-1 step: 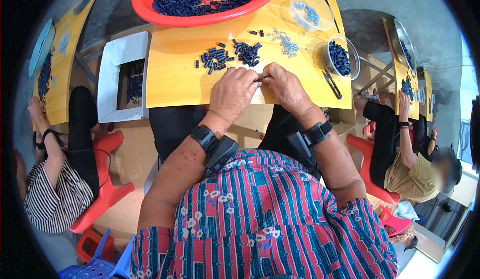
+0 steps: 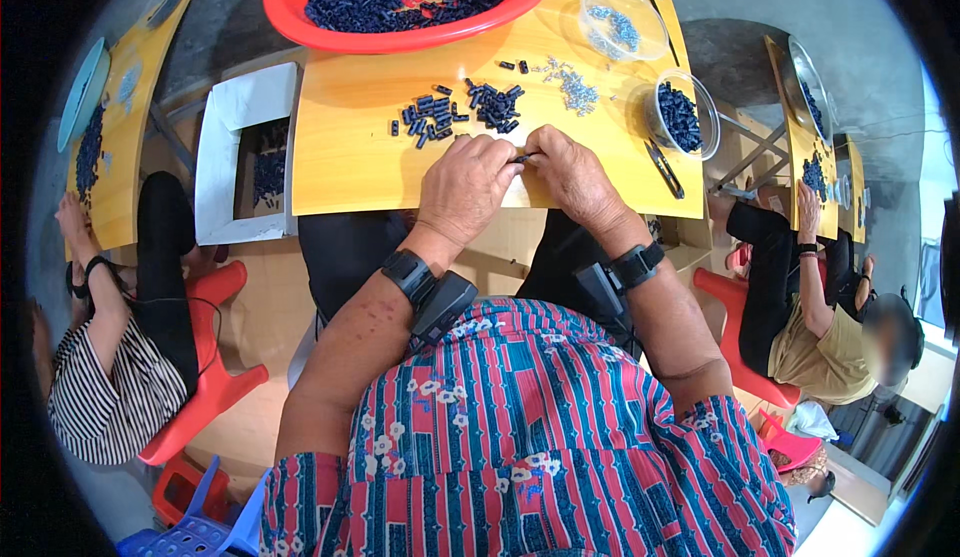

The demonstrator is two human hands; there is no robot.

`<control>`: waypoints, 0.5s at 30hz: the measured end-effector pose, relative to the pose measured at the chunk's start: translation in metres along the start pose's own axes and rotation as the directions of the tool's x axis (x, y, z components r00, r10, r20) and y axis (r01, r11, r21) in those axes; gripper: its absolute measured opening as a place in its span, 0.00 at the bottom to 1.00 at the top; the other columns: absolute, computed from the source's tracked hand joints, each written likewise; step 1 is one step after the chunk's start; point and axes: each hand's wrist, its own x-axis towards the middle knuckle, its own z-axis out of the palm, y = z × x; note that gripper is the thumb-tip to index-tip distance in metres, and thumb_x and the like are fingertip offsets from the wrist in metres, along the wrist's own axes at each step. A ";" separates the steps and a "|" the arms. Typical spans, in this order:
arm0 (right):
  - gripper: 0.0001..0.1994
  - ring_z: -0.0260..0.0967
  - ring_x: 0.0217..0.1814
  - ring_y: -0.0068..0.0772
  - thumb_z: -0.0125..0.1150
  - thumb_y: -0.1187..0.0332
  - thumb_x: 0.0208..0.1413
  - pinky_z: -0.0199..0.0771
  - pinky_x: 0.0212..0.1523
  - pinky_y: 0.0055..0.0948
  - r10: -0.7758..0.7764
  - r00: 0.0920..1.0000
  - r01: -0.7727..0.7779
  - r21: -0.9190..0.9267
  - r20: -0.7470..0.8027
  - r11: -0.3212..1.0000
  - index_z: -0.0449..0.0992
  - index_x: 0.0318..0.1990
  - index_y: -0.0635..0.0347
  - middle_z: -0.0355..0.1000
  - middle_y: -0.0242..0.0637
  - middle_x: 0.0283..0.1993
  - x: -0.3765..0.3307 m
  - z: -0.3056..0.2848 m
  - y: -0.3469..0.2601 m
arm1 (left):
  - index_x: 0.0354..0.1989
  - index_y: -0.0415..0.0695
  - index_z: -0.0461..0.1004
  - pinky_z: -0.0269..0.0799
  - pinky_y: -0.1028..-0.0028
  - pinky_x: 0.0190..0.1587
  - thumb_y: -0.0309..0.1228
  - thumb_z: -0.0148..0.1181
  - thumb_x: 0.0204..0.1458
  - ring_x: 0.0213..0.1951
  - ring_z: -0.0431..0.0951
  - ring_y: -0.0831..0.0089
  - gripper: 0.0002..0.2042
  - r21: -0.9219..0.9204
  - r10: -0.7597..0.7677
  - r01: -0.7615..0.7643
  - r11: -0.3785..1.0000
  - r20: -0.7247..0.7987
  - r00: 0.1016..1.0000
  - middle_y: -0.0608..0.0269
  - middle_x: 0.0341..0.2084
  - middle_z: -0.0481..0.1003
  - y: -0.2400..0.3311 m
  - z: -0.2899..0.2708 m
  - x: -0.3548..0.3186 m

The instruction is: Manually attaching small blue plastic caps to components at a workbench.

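Note:
At the table's near edge, the thumb and fingers of my left hand [image 2: 465, 185] pinch one end of a small dark piece [image 2: 520, 158]. My right hand [image 2: 575, 175] grips its other end, so the fingertips almost meet. Most of the piece is covered by the fingers. Just beyond my left hand lie two loose heaps of short dark-blue cylindrical pieces [image 2: 495, 107], with a couple of strays farther off. A scatter of tiny silvery parts [image 2: 577, 92] lies beyond my right hand.
A red basin [image 2: 288, 7] full of dark pieces stands at the back. On the right are a clear tub [image 2: 712, 122] of dark pieces, a slim black tool [image 2: 665, 169] and a clear bowl [image 2: 655, 19] of silvery parts. A white box [image 2: 225, 157] stands left; people sit at both sides.

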 end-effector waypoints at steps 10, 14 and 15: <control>0.08 0.71 0.43 0.59 0.58 0.74 0.56 0.72 0.43 0.45 -0.053 0.998 0.053 -0.005 0.022 0.999 0.67 0.40 0.62 0.72 0.52 0.37 0.002 -0.004 -0.001 | 0.35 0.46 0.74 0.72 0.61 0.38 0.32 0.65 0.50 0.37 0.75 0.58 0.08 0.004 -0.007 0.007 1.000 0.008 1.000 0.62 0.29 0.74 0.000 0.000 0.000; 0.07 0.71 0.42 0.57 0.57 0.73 0.55 0.73 0.43 0.45 -0.112 0.992 0.121 -0.185 0.058 0.975 0.67 0.40 0.61 0.70 0.49 0.36 0.004 -0.014 -0.015 | 0.34 0.46 0.75 0.72 0.62 0.39 0.32 0.65 0.50 0.38 0.75 0.59 0.07 0.023 0.005 -0.005 1.000 0.013 1.000 0.63 0.29 0.74 -0.002 0.000 -0.001; 0.07 0.71 0.41 0.56 0.56 0.73 0.55 0.73 0.43 0.44 -0.167 0.982 0.185 -0.248 0.092 0.951 0.67 0.40 0.61 0.70 0.48 0.36 0.005 -0.016 -0.016 | 0.34 0.47 0.75 0.72 0.63 0.39 0.32 0.64 0.50 0.38 0.75 0.59 0.07 0.032 0.007 -0.008 0.999 0.024 1.000 0.63 0.30 0.74 -0.002 0.000 -0.001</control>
